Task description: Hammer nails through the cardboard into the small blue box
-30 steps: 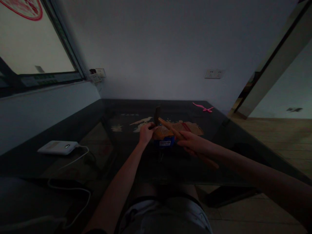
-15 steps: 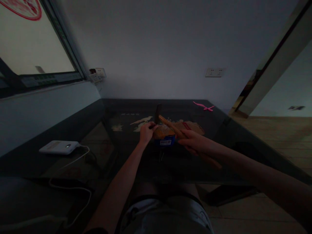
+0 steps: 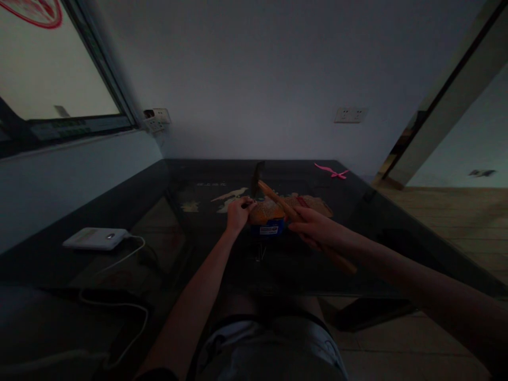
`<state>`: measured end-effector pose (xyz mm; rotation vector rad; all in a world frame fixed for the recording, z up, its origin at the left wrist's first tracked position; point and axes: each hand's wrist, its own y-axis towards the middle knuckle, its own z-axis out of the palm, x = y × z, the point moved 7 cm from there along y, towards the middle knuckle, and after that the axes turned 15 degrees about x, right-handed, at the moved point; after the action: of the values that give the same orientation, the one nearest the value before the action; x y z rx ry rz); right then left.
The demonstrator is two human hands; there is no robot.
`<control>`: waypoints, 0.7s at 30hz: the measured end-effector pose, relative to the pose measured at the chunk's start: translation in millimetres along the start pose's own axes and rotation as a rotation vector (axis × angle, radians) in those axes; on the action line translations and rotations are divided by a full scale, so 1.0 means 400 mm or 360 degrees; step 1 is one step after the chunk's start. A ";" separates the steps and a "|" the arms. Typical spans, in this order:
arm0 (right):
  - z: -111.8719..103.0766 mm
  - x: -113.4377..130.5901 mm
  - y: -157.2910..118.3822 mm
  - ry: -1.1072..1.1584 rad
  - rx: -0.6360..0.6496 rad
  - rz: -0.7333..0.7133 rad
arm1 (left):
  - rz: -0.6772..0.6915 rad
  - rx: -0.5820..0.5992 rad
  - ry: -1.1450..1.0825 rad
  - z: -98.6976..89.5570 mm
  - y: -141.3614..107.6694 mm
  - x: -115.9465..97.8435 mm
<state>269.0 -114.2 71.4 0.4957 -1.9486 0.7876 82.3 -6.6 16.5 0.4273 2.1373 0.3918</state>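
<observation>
Dark desk point(image 3: 222, 270). Hammer point(image 3: 283, 205) angled above brown-topped, blue-sided block point(image 3: 268, 216), head dim, contact unclear. Right hand point(image 3: 315, 227): fingers clamped on handle, grip partly hidden. Left hand point(image 3: 238, 214) at block's left edge, fingers bunched; whatever they pinch, can't tell.

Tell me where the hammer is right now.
In the head view, the hammer is near the middle, gripped in the right hand, its head showing just beyond the left hand and the brown, rounded object in blue wrapping.
</observation>
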 end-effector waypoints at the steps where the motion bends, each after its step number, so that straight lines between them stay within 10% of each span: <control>1: 0.000 -0.002 0.002 0.0002 -0.0002 -0.0004 | -0.0006 -0.0006 -0.0002 0.000 0.000 0.001; 21: 0.000 -0.012 0.010 0.0026 0.0037 0.0028 | 0.0014 -0.0015 0.0045 -0.004 -0.001 0.008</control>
<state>268.7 -111.3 66.1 0.4852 -1.9327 0.8239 79.2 -5.7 14.9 0.4284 2.1606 0.4151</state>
